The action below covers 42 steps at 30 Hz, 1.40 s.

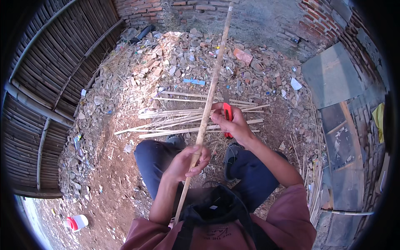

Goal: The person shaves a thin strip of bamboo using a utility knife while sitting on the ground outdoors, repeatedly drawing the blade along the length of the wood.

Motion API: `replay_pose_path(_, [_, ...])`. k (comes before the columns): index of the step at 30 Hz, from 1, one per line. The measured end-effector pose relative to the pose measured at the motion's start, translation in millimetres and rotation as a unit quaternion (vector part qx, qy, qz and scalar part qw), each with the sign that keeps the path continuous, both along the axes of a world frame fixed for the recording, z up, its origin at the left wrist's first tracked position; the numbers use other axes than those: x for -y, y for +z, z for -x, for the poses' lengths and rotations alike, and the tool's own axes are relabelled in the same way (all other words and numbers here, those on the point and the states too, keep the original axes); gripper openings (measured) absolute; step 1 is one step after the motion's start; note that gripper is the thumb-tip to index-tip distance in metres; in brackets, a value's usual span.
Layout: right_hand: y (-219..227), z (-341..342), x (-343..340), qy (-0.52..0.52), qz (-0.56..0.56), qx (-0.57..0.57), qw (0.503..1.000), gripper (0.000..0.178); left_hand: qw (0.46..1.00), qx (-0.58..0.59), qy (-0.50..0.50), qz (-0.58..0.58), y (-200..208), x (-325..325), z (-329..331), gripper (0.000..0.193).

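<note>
A long, pale bamboo strip slants from my lap up toward the far wall. My left hand is closed round its lower part, with the fingers curled about it. Higher up, my right hand grips a red and black box cutter, its blade end pointing away from me. The right fingertips are close beside the strip; whether they touch it I cannot tell. On the ground beyond my knees lies a loose pile of split bamboo strips, partly hidden behind the held strip and my right hand.
Rubble covers the ground up to a brick wall. A bamboo slat wall stands at left. Boards lean at right, near more thin strips. A white and red container lies at lower left.
</note>
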State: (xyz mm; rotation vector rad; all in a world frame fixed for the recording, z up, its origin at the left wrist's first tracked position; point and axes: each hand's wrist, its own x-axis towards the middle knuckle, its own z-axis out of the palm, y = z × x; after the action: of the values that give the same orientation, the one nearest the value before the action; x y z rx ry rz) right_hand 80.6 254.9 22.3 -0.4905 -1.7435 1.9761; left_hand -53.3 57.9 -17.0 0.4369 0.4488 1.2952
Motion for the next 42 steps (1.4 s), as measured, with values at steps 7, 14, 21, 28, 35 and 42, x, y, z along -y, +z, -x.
replay_pose_path(7, [-1.8,-0.5,-9.6,-0.047,0.069,0.018,0.996,0.020,0.994,-0.093,0.009,0.049,4.4,-2.2,-1.6,0.038])
replay_pose_path(14, [6.4,-1.6,-19.4,-0.127,-0.016,0.038,0.991,0.020,0.930,-0.315,0.160,0.097,12.1,2.3,-21.1,0.026])
replay_pose_path(21, [9.0,-6.6,-14.2,-0.033,-0.099,0.027,0.994,0.025,0.927,-0.288,0.202,0.127,21.6,4.8,-23.1,0.020])
replay_pose_path(28, [4.3,-8.7,9.4,0.023,-0.407,0.010,0.913,0.029,0.909,-0.335,0.228,0.093,30.6,1.8,-21.7,0.015])
replay_pose_path(35, [-3.4,-5.1,23.5,0.060,-0.456,-0.035,0.887,0.028,0.904,-0.340,0.241,0.096,33.2,3.9,-15.3,0.024])
replay_pose_path(42, [2.6,-5.6,21.1,0.097,-0.465,-0.017,0.880,0.029,0.909,-0.331,0.248,0.050,40.7,2.3,-17.8,0.031])
